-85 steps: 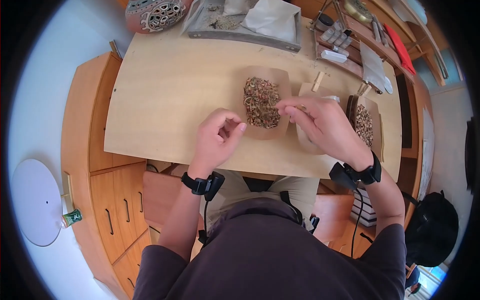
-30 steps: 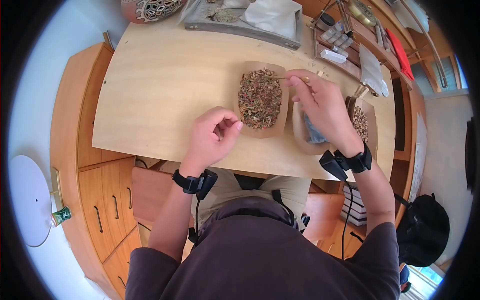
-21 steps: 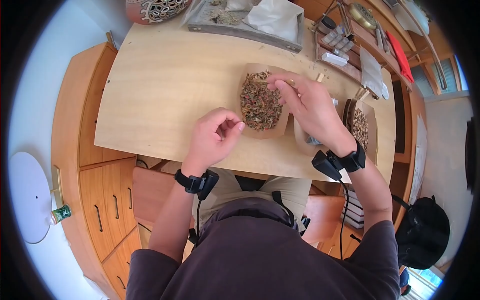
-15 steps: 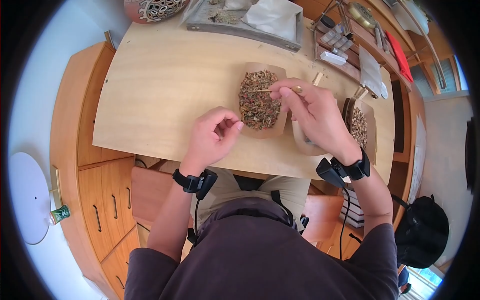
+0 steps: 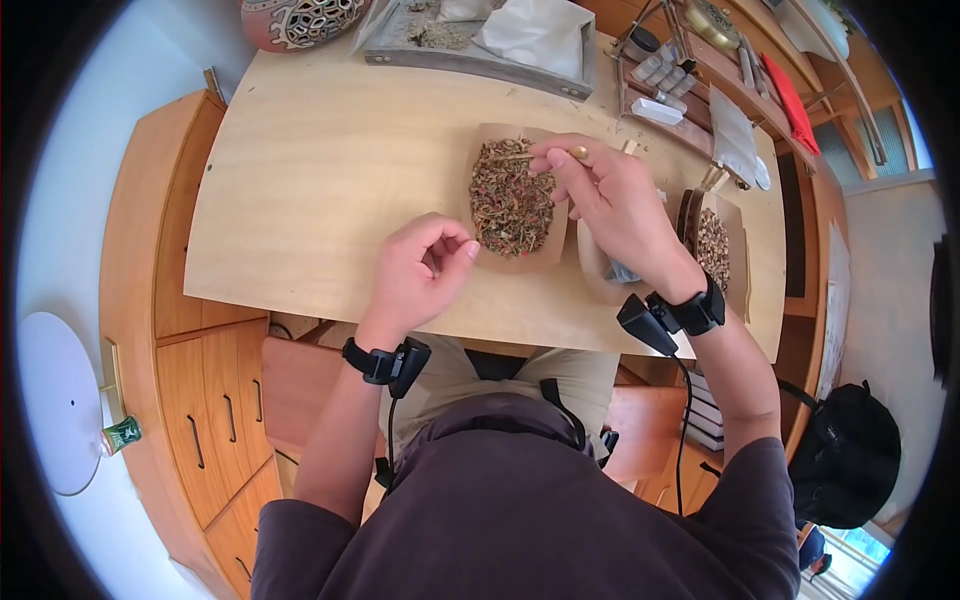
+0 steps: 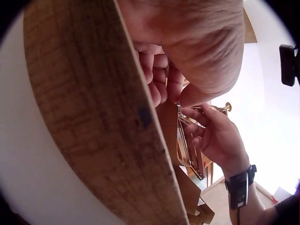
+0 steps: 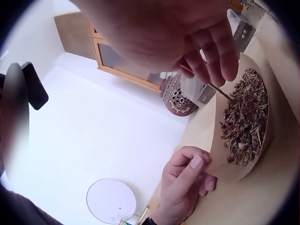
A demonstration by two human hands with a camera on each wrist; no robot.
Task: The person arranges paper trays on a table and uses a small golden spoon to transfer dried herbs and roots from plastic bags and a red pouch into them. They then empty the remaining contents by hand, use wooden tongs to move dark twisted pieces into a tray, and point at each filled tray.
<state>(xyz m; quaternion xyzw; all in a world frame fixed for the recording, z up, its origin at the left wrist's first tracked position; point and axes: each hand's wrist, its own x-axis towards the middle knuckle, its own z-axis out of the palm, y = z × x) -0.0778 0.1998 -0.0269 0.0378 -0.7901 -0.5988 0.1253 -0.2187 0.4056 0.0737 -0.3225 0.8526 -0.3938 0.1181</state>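
A brown paper tray (image 5: pixel 548 248) on the table holds a heap of chopped dried herbs (image 5: pixel 510 205), with red and pale bits. At its near left corner my left hand (image 5: pixel 420 270) pinches the paper edge between thumb and forefinger. My right hand (image 5: pixel 618 205) is above the tray's right side, pinching a thin brass stick (image 5: pixel 581 153) with a small, spoon-like outer end. In the right wrist view the stick's other end (image 7: pixel 222 93) reaches into the far part of the herbs. The remaining fingers of the right hand (image 7: pixel 220 51) are spread loosely.
Right of the tray stands another paper tray (image 5: pixel 595 270), partly under my right forearm, with something bluish inside. Beyond it is a paper tray of pale chopped pieces (image 5: pixel 713 245). A grey wooden tray (image 5: pixel 470 66), a pierced clay pot (image 5: pixel 300 22) and a rack with small bottles (image 5: pixel 665 75) line the back.
My right hand has shifted back and forth over the herbs, the stick tip moving toward the far part of the heap. My left hand stays at the tray's corner.
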